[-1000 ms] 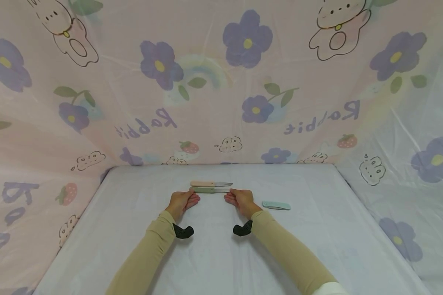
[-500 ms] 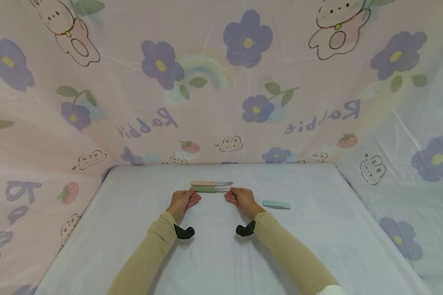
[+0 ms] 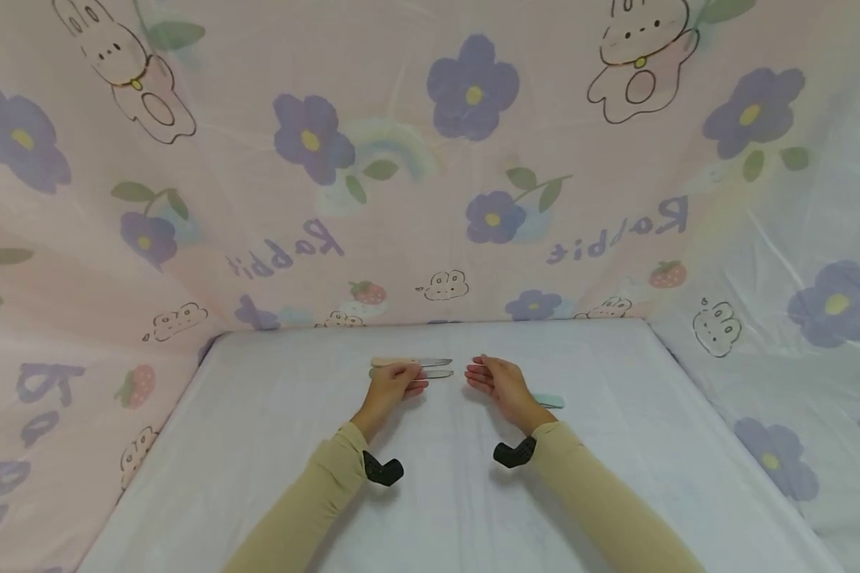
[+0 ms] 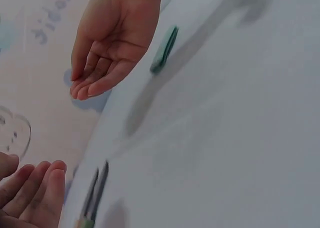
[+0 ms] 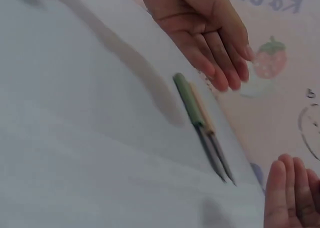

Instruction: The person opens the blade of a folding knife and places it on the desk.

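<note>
Two unfolded pocket knives lie side by side on the white table, blades pointing right in the head view. One has a peach handle (image 3: 383, 362); the other, nearer the person, has a green handle (image 5: 187, 99). My left hand (image 3: 394, 388) is raised over the knives, overlapping the green handle in the head view, with relaxed fingers and nothing held. To the right of the blade tips, my right hand (image 3: 502, 390) hovers with loosely bent fingers, also holding nothing. A folded mint-green pocket knife (image 4: 164, 50) lies on the right, partly hidden behind the right hand in the head view.
The table (image 3: 444, 493) has a white cover. Behind it and at both sides hangs a pink curtain (image 3: 401, 239) printed with flowers and rabbits. Each wrist carries a black camera mount, the left one (image 3: 383, 469) and the right one (image 3: 514, 452).
Both hands have let go of the green-handled knife, which stays beside the peach-handled one. The left hand and the right hand have both moved right, the right now beyond the blade tips.
</note>
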A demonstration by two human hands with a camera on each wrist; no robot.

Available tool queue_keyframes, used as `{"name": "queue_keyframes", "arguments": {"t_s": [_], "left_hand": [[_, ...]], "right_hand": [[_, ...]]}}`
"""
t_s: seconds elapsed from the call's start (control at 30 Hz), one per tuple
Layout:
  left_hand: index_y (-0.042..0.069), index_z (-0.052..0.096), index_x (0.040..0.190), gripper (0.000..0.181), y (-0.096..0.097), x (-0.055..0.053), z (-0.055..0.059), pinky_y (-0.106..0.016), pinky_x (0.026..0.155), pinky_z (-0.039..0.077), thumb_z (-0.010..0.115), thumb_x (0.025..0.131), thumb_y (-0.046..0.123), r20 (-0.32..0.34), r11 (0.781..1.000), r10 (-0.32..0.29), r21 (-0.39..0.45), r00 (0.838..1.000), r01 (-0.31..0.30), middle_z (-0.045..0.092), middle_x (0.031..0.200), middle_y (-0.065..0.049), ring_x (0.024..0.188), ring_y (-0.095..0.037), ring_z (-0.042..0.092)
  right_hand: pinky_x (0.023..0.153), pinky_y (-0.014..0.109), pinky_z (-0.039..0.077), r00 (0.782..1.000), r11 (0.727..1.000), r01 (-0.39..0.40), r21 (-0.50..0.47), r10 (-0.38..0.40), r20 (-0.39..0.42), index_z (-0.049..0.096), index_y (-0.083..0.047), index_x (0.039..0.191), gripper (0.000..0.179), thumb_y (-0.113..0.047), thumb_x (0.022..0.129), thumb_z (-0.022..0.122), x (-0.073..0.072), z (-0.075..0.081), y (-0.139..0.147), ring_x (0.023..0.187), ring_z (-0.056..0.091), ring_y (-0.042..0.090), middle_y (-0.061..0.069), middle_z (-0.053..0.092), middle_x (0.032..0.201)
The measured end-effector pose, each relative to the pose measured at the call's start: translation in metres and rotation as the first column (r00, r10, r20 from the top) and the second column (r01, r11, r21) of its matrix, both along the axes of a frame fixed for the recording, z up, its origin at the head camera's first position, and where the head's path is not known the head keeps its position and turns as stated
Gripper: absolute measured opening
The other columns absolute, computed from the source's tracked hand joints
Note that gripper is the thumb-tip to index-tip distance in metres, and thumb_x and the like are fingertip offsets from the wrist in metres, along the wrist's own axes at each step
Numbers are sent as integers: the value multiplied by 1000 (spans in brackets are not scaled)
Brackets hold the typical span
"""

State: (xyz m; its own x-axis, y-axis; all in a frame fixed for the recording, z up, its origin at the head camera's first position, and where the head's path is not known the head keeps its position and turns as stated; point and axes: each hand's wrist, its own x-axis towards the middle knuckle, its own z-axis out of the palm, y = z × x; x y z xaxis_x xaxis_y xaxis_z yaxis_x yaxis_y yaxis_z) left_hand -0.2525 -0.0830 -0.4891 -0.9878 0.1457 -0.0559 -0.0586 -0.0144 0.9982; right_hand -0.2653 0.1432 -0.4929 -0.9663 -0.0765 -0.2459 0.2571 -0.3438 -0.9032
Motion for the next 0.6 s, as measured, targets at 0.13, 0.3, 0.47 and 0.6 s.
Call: {"name": "queue_keyframes", "arguments": {"t_s": [0.13,0.3,0.47,0.6], "left_hand": [[-12,53,117,33,21,8,22,-33,81,53,56,94,13,-25,996,-92,22,995,92,60,109,-27,95,-29,63],[-8,57,114,30,47,11,35,-35,84,51,58,93,13,-49,987,-159,1,986,159,64,103,-16,102,-36,59],[-1,61,112,30,78,2,18,-27,81,52,62,91,21,-87,984,-171,-66,981,166,65,99,-5,99,-28,61],[2,62,110,27,102,-4,7,-24,78,52,61,91,21,-100,975,-183,-142,978,168,64,100,-10,95,-24,62]], "right_hand": [[88,35,49,1000,999,18,31,-17,-15,40,13,129,45,-21,100,44,7,11,34,96,63,23,22,59,112],[89,33,48,998,995,54,90,-55,7,40,9,131,51,-30,99,45,19,18,77,102,61,23,18,59,114],[92,33,46,996,985,79,154,-83,18,35,9,134,51,-29,100,42,37,18,112,108,58,24,12,60,110],[93,33,45,995,976,85,200,-93,27,30,11,136,52,-27,101,41,52,15,132,105,59,22,18,55,118]]}}
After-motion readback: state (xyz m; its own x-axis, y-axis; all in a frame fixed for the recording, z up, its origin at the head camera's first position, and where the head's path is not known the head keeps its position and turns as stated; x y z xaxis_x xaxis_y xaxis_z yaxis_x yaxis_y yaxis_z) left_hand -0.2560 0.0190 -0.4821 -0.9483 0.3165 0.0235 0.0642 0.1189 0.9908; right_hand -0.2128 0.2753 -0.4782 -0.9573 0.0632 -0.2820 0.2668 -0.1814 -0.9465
